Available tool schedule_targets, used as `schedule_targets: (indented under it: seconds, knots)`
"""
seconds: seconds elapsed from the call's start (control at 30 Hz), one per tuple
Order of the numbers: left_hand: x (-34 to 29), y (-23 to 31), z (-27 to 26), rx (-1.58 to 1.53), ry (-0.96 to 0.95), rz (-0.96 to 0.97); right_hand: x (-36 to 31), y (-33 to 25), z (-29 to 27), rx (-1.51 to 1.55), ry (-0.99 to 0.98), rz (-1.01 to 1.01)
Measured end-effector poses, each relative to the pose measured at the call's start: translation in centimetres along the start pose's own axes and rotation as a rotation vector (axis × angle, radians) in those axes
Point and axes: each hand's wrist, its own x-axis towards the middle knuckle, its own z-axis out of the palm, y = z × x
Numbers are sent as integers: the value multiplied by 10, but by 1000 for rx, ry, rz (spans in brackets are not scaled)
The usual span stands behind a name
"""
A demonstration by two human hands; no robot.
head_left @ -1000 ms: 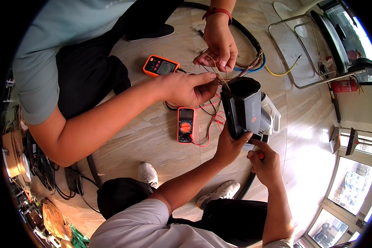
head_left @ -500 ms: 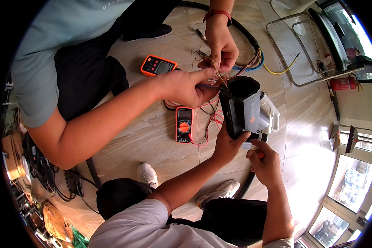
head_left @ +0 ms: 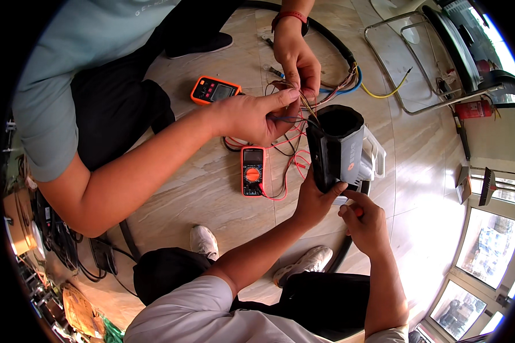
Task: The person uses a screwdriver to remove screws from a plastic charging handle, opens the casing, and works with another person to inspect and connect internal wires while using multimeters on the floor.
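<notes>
In my left hand (head_left: 316,201) is the lower end of a grey and black plastic housing (head_left: 351,151), tilted, with a wide dark opening at its top. The thumb lies along its lower edge. Close by on the right, my right hand (head_left: 367,224) is closed around a small tool with a red handle (head_left: 358,211); its working end is hidden. The index finger reaches to the housing's lower edge. A co-worker's two hands (head_left: 296,63) pinch thin wires (head_left: 306,104) that run to the housing's upper left edge.
An orange multimeter (head_left: 253,171) with red and black leads lies left of the housing, and another orange meter (head_left: 214,90) lies beyond it. A thick black cable (head_left: 332,40) curves behind, its blue and yellow wires bared. A metal-framed chair (head_left: 403,108) stands far right.
The co-worker's hands have shifted slightly left, still on the wires. The view has moved a little, and my hands keep their places on the housing and tool.
</notes>
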Motion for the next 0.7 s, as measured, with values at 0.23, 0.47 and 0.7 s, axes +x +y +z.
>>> schedule_targets:
  seconds: [0.23,0.47,0.7]
  knots:
    - [-1,-5,0,-4,4,11,0,0,-1,-5,3,-7]
    - [1,0,1,27,9,74,0,-1,-1,-6,-7,-4]
    - [1,-4,1,27,10,62,1,3,-1,-23,-19,-76]
